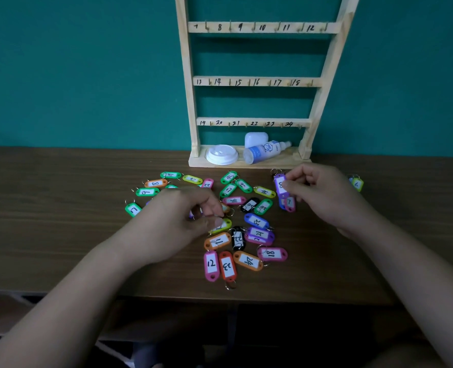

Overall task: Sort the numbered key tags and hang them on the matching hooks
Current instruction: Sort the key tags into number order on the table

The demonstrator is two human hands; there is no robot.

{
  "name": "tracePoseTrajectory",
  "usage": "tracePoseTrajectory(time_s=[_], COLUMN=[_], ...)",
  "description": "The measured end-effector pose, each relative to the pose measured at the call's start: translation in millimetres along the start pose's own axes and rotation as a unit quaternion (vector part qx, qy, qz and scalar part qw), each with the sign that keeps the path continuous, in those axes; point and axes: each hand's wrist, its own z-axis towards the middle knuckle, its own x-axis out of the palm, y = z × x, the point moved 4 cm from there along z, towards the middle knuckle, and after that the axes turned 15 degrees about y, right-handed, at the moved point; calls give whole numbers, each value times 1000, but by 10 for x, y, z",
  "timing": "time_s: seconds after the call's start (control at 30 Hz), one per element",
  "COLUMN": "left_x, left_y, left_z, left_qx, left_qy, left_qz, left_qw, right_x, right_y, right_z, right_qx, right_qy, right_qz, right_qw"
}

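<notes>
Several coloured key tags (pixel 236 229) with handwritten numbers lie scattered on the brown table (pixel 60 221). A wooden hook rack (pixel 257 82) stands against the teal wall, its rails numbered 7 to 24, and every hook in view is bare. My right hand (pixel 318 192) pinches a purple tag (pixel 280 185) just in front of the rack's base. My left hand (pixel 177 221) hovers over the middle of the pile, its fingertips curled down onto a tag that they mostly hide. A pink 12 (pixel 211 264), a red 23 (pixel 227 266) and an orange 24 (pixel 248 260) lie nearest me.
On the rack's base lie a white plastic lid (pixel 222 154), a small spray bottle (pixel 265 151) on its side and a white case (pixel 256 138). A yellow-green tag (pixel 357 184) lies apart at the right. The table's front edge (pixel 167 296) runs below my forearms.
</notes>
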Motion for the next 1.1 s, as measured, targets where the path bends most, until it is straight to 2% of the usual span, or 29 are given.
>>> tracePoseTrajectory(time_s=[0.13,0.43,0.67,0.9,1.1], left_x=[96,334,436,475,464], left_y=[-12,-209,-293,-257,-285], left_z=[68,273,348,353,357], left_qx=[-5,25,18,-17,-9], left_qy=[-1,-11,-21,19,-21], left_qz=[5,34,69,71,85], left_qw=[1000,999,997,997,996], right_x=[-137,-276,-255,-238,-220], right_y=[-132,-254,-317,-330,-338], right_z=[-6,-87,-92,-73,-45], right_qx=[39,100,114,110,105], right_qy=[-14,17,30,29,32], right_qz=[-27,-84,-96,-117,-137], right_qw=[999,991,988,987,984])
